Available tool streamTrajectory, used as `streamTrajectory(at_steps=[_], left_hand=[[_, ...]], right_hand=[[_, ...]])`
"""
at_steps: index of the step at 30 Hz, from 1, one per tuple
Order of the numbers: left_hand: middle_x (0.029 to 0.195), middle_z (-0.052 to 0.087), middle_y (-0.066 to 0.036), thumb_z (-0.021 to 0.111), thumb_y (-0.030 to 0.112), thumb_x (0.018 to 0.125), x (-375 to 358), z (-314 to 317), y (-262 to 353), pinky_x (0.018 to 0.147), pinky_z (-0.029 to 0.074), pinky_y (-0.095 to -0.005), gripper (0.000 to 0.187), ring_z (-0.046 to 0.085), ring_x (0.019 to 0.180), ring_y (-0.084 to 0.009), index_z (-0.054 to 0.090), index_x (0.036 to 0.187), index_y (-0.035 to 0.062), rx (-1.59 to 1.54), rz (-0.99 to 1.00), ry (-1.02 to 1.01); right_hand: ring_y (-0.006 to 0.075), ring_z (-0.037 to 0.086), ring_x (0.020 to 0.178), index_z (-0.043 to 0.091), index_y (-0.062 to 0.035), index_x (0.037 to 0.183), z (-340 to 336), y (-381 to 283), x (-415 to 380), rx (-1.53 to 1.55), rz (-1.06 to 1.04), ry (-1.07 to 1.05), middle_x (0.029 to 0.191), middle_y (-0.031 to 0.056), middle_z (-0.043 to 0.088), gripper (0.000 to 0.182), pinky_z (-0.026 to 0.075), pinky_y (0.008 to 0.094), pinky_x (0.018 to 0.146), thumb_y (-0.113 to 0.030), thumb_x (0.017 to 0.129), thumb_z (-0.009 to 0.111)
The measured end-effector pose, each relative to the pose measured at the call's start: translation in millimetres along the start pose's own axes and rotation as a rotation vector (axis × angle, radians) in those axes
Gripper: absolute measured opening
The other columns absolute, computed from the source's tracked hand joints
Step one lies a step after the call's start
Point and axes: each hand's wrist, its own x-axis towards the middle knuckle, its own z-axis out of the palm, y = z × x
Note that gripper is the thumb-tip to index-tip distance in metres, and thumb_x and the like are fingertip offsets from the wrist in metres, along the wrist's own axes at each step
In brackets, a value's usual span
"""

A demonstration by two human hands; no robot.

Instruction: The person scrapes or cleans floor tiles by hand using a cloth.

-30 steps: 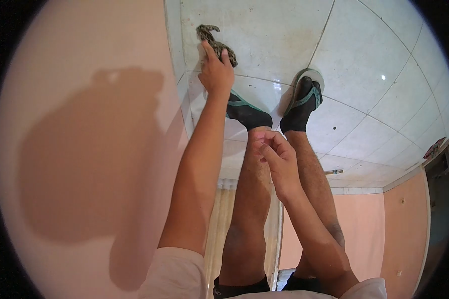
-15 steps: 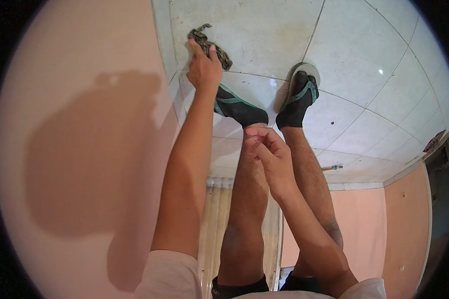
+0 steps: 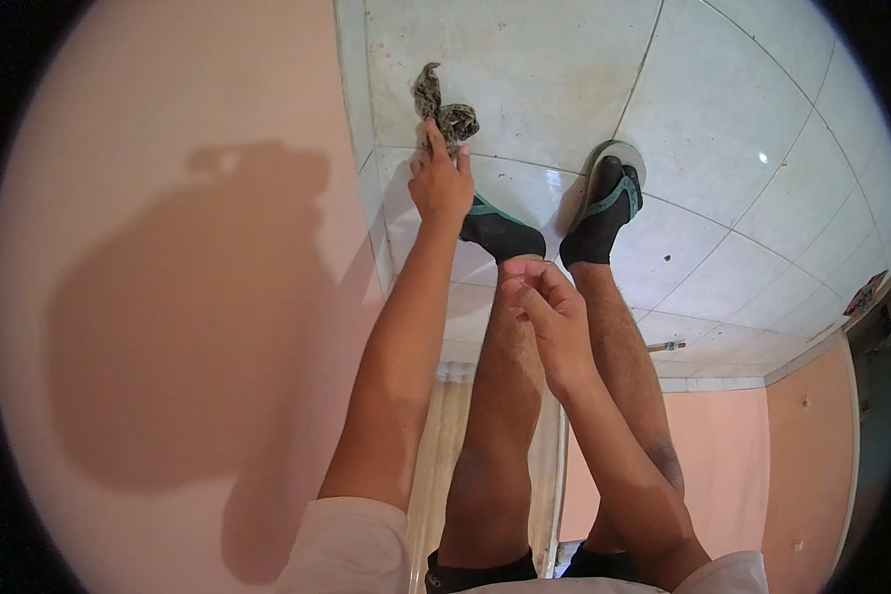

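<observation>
A crumpled dark patterned rag (image 3: 457,121) lies on the tiled floor near the base of the wall. My left hand (image 3: 441,183) reaches down to it, its index finger on the cloth and the thumb at the near edge, gripping part of it; the palm side is hidden. In front of my shin, my right hand (image 3: 552,312) hangs in the air with fingers curled in toward the thumb. Nothing shows in it. My left foot in a dark sock and green-strapped flip-flop (image 3: 505,230) is just beside the left hand.
My other flip-flop (image 3: 609,198) stands on the white floor tiles (image 3: 733,178) to the right. A peach wall (image 3: 188,79) rises close on the left, with my shadow on it. Behind my legs a small stick-like object (image 3: 668,346) lies on the floor.
The rag has bunched into a different shape, with one end stretched away from me. My left hand has shifted back toward my foot. The right hand keeps its curled pose.
</observation>
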Motion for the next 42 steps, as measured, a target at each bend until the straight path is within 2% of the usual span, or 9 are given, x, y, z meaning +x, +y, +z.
streamTrajectory(at_steps=[14,17,20,33,36,38,39,40,42], left_hand=[[0.142,0.053,-0.022,0.041,0.052,0.102,46.9,-36.2,16.4,0.1,0.04,-0.0592,0.074,0.051,0.128,-0.0431,0.016,0.159,0.0127,0.001,-0.11,0.003],[0.143,0.052,-0.022,0.04,0.053,0.102,46.8,-38.9,17.2,0.101,0.039,-0.0601,0.075,0.05,0.129,-0.0426,0.013,0.16,0.0132,-0.013,-0.128,-0.041],[0.144,0.05,-0.022,0.039,0.055,0.102,50.0,-34.0,15.7,0.101,0.038,-0.0605,0.077,0.05,0.129,-0.0424,0.011,0.16,0.0136,-0.029,-0.113,-0.014],[0.133,0.057,-0.026,0.037,0.056,0.102,66.8,-34.6,12.3,0.099,0.041,-0.0606,0.078,0.055,0.123,-0.0443,0.008,0.16,0.0136,-0.013,-0.058,0.056],[0.125,0.062,-0.025,0.044,0.05,0.101,70.4,-35.3,11.8,0.096,0.045,-0.0564,0.077,0.06,0.115,-0.0435,0.01,0.16,0.0133,-0.007,-0.067,0.038],[0.118,0.065,-0.024,0.053,0.036,0.1,64.7,-26.5,7.0,0.092,0.048,-0.0522,0.075,0.063,0.109,-0.0413,0.013,0.159,0.0122,-0.099,0.03,0.168],[0.116,0.065,-0.023,0.06,0.022,0.095,52.4,-31.7,9.3,0.09,0.049,-0.05,0.077,0.064,0.106,-0.0391,0.017,0.158,0.0115,-0.071,0.02,0.113],[0.116,0.065,-0.023,0.06,0.022,0.095,41.3,-30.5,8.0,0.09,0.049,-0.05,0.077,0.064,0.106,-0.0391,0.017,0.158,0.0115,-0.069,0.021,0.127],[0.119,0.064,-0.023,0.061,0.017,0.093,19.6,-5.9,-0.6,0.09,0.049,-0.0507,0.068,0.063,0.106,-0.0394,0.031,0.154,0.01,-0.192,0.094,0.213]], right_hand=[[0.0098,0.052,0.085,0.065,0.0002,0.116,2.5,8.2,-2.6,0.04,0.004,0.015,0.094,0.0,0.056,0.024,0.043,0.024,0.08,-0.007,0.093,0.063],[0.0074,0.057,0.092,0.064,-0.0061,0.118,0.3,11.3,-2.2,-0.017,0.006,-0.014,0.102,-0.0005,0.065,0.023,0.044,0.0234,0.081,-0.016,0.097,0.061],[0.0099,0.053,0.085,0.065,0.0002,0.115,0.5,14.5,-1.6,0.069,0.044,0.02,0.094,0.0005,0.057,0.023,0.043,0.0236,0.08,-0.007,0.093,0.064],[0.0071,0.057,0.09,0.063,-0.0079,0.119,-8.4,24.8,-4.7,-0.098,0.037,-0.037,0.101,-0.0011,0.065,0.023,0.043,0.0237,0.08,-0.015,0.098,0.057],[0.0069,0.056,0.09,0.063,-0.0083,0.119,-10.9,27.2,-4.6,-0.098,0.026,-0.04,0.102,-0.0012,0.065,0.023,0.043,0.0238,0.08,-0.015,0.098,0.058],[0.0067,0.056,0.089,0.063,-0.0084,0.119,-8.6,32.3,-7.5,-0.101,-0.005,-0.052,0.102,-0.0013,0.065,0.023,0.043,0.0238,0.079,-0.015,0.098,0.058],[0.0067,0.056,0.089,0.063,-0.0083,0.118,-8.9,33.5,-7.5,-0.099,0.018,-0.053,0.101,-0.0013,0.064,0.023,0.043,0.024,0.079,-0.015,0.098,0.058],[0.0066,0.056,0.09,0.063,-0.0082,0.118,-8.6,31.6,-6.5,-0.098,0.041,-0.052,0.101,-0.0014,0.064,0.022,0.043,0.0241,0.078,-0.015,0.097,0.058],[0.0068,0.054,0.087,0.063,-0.005,0.117,-7.6,23.9,-5.0,-0.053,0.043,-0.036,0.098,-0.0011,0.061,0.023,0.043,0.0231,0.077,-0.012,0.096,0.061]])
